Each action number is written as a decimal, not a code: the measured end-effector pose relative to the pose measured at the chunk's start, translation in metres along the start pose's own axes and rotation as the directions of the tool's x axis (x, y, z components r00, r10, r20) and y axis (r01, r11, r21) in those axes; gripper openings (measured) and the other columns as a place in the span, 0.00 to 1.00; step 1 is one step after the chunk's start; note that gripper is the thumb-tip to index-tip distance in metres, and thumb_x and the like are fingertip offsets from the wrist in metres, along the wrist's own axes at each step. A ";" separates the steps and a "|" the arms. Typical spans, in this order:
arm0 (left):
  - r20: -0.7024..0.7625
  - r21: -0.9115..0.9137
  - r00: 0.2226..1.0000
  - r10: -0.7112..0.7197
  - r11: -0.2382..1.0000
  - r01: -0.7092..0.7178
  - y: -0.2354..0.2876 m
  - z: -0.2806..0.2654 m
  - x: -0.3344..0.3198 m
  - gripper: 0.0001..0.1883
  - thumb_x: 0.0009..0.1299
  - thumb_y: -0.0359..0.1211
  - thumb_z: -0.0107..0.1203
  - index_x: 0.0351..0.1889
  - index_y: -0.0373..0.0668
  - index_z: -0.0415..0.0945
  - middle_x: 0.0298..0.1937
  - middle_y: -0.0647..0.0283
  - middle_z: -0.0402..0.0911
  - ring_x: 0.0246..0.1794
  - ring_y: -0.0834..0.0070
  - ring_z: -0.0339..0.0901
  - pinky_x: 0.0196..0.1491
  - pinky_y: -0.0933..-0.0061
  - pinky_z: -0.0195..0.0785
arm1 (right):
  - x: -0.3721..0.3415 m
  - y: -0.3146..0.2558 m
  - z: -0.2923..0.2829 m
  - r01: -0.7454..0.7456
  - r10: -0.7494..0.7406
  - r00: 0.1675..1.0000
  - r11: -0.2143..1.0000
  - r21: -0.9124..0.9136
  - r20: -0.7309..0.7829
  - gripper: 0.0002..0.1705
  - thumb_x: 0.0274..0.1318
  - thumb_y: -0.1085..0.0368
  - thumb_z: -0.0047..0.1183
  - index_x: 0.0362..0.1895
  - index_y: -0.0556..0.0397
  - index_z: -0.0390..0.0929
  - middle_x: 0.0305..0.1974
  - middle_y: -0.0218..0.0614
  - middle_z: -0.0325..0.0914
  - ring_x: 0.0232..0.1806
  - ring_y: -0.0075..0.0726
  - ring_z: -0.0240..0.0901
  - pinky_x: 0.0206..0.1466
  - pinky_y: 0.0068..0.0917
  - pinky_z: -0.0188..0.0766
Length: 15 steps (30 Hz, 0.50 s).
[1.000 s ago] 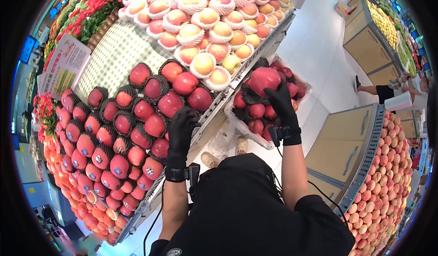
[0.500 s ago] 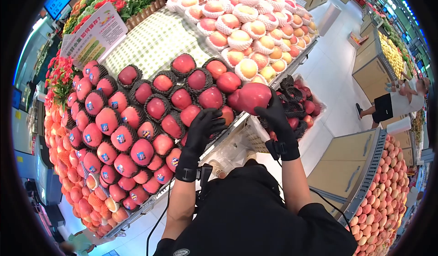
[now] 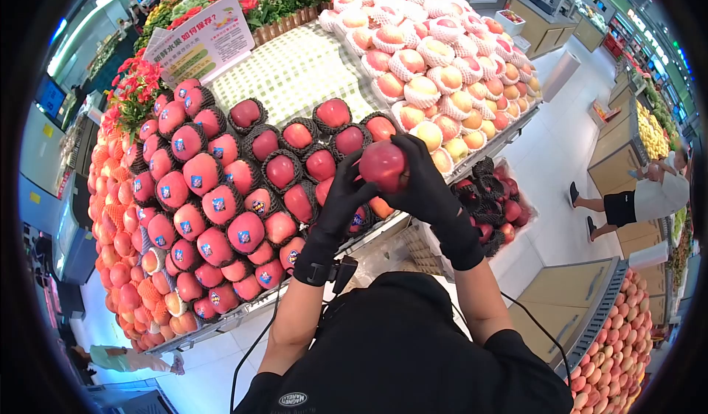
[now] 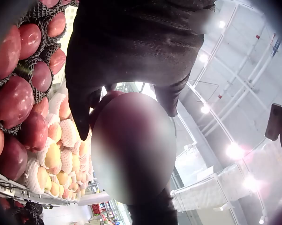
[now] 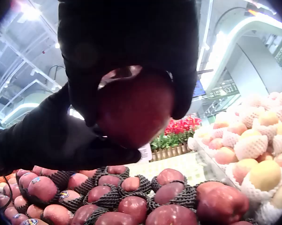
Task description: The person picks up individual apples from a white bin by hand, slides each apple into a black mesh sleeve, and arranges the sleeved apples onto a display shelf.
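Note:
A large red apple (image 3: 383, 166) is between both black-gloved hands, above the near edge of the apple display. My right hand (image 3: 429, 192) grips its right side, fingers curved over the top. My left hand (image 3: 341, 201) holds it from the left, fingers and thumb around that side. In the right wrist view the apple (image 5: 137, 110) sits under the right hand (image 5: 129, 37), with the left hand (image 5: 61, 136) against it from below. The left wrist view shows the left hand (image 4: 138, 42) over the apple, whose near part is blurred. Rows of red apples (image 3: 281, 170) in black net sleeves lie beneath.
Pale fruit in white nets (image 3: 422, 91) is heaped at the display's back right. A crate of red apples and black nets (image 3: 509, 211) stands below the right edge. A sign (image 3: 203, 41) and red flowers stand behind; another fruit stand (image 3: 612, 340) is at the right.
The right hand has carried the apple left and up, from over the crate to the display. The left hand has risen from the display edge and taken hold of it too. The head view has shifted.

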<state>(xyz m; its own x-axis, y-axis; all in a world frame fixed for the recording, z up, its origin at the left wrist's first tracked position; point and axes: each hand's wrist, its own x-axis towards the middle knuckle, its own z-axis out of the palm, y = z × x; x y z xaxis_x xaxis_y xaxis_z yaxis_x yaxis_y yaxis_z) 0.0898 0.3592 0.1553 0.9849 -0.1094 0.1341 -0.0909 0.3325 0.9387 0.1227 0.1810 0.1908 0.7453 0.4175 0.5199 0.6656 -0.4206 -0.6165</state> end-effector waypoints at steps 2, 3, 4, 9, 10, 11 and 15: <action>-0.026 0.057 0.996 0.091 0.994 -0.089 -0.007 0.004 0.006 0.32 0.68 0.29 0.57 0.68 0.37 0.56 0.65 0.55 0.65 0.64 0.67 0.67 0.64 0.64 0.64 | 0.007 -0.001 0.007 0.053 -0.055 0.998 0.989 -0.141 -0.011 0.57 0.29 0.61 0.74 0.66 0.57 0.56 0.61 0.54 0.62 0.60 0.63 0.62 0.61 0.49 0.64; -0.038 -0.018 0.997 0.066 0.998 -0.067 -0.008 0.004 0.006 0.32 0.68 0.29 0.58 0.68 0.36 0.57 0.65 0.55 0.66 0.64 0.67 0.67 0.64 0.64 0.64 | 0.009 -0.005 0.004 0.044 -0.042 0.999 0.992 -0.122 0.017 0.58 0.30 0.60 0.74 0.67 0.57 0.55 0.61 0.54 0.62 0.60 0.63 0.62 0.61 0.49 0.64; -0.048 -0.093 0.998 0.040 0.995 -0.045 -0.009 0.003 0.006 0.32 0.67 0.30 0.58 0.68 0.36 0.57 0.65 0.55 0.67 0.63 0.67 0.67 0.64 0.64 0.65 | 0.010 -0.012 -0.002 0.035 -0.031 0.999 0.994 -0.103 0.045 0.59 0.30 0.60 0.74 0.68 0.57 0.54 0.62 0.54 0.61 0.60 0.63 0.62 0.61 0.49 0.64; -0.101 0.388 0.984 0.148 0.916 -0.098 -0.003 0.006 0.003 0.32 0.61 0.30 0.65 0.63 0.39 0.64 0.56 0.58 0.75 0.54 0.70 0.76 0.54 0.65 0.72 | 0.014 -0.018 -0.037 -0.101 0.073 0.987 0.973 0.206 0.141 0.62 0.29 0.58 0.77 0.70 0.54 0.52 0.66 0.50 0.59 0.65 0.56 0.60 0.64 0.47 0.63; -0.088 0.615 0.971 0.224 0.779 -0.124 0.006 0.010 0.002 0.33 0.59 0.29 0.68 0.62 0.39 0.65 0.54 0.58 0.76 0.52 0.70 0.77 0.53 0.65 0.73 | 0.012 -0.012 -0.042 -0.103 0.072 0.988 0.967 0.234 0.137 0.63 0.27 0.59 0.78 0.70 0.51 0.53 0.67 0.44 0.58 0.65 0.48 0.61 0.64 0.42 0.64; -0.155 0.617 0.944 0.291 0.775 -0.138 0.006 0.012 0.002 0.33 0.58 0.32 0.68 0.60 0.40 0.66 0.54 0.59 0.77 0.52 0.70 0.77 0.53 0.64 0.72 | 0.011 -0.007 -0.044 -0.100 0.067 0.991 0.947 0.305 0.118 0.63 0.27 0.60 0.79 0.70 0.51 0.54 0.67 0.42 0.58 0.64 0.46 0.62 0.64 0.41 0.65; -0.241 0.619 0.864 0.443 0.756 -0.215 -0.003 0.005 0.000 0.36 0.55 0.37 0.72 0.58 0.41 0.63 0.51 0.60 0.77 0.51 0.67 0.77 0.53 0.64 0.72 | 0.006 0.006 -0.050 -0.133 0.103 0.991 0.848 0.513 0.087 0.61 0.27 0.63 0.78 0.69 0.47 0.56 0.66 0.34 0.60 0.61 0.38 0.64 0.61 0.36 0.67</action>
<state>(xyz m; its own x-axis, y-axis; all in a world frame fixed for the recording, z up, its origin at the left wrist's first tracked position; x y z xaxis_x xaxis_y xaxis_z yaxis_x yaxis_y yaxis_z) 0.0894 0.3537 0.1544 0.8458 0.2783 0.4552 -0.3716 -0.3049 0.8769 0.1328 0.1407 0.2197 0.8037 0.4405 0.3999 0.4452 0.0007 -0.8954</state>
